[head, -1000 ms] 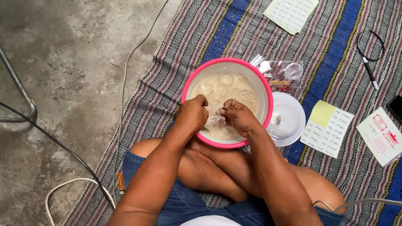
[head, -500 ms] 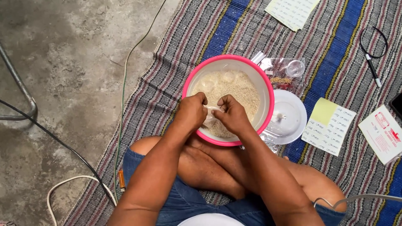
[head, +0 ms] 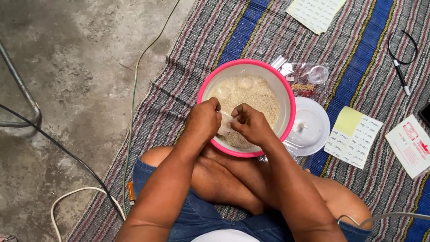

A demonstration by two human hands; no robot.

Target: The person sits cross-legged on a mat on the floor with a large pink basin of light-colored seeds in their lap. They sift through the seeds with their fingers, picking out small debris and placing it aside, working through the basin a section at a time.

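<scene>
A pink-rimmed bowl (head: 290, 96) holding pale grain (head: 255, 96) stands on the striped mat in front of my crossed legs. Over its near edge both hands meet. My left hand (head: 204, 120) and my right hand (head: 251, 124) pinch a small clear plastic packet (head: 225, 124) between their fingertips. What the packet holds is hidden by the fingers.
A white lid (head: 313, 125) lies right of the bowl, with clear packets and a small clear cup (head: 318, 74) behind it. Paper sheets (head: 351, 136), a card (head: 410, 143) and a pen on a cord (head: 401, 76) lie on the mat. Cables (head: 134, 98) cross the concrete floor at left.
Both hands stay together over the bowl's near edge, shifting slightly while working the small packet. The bowl and the rest have not moved.
</scene>
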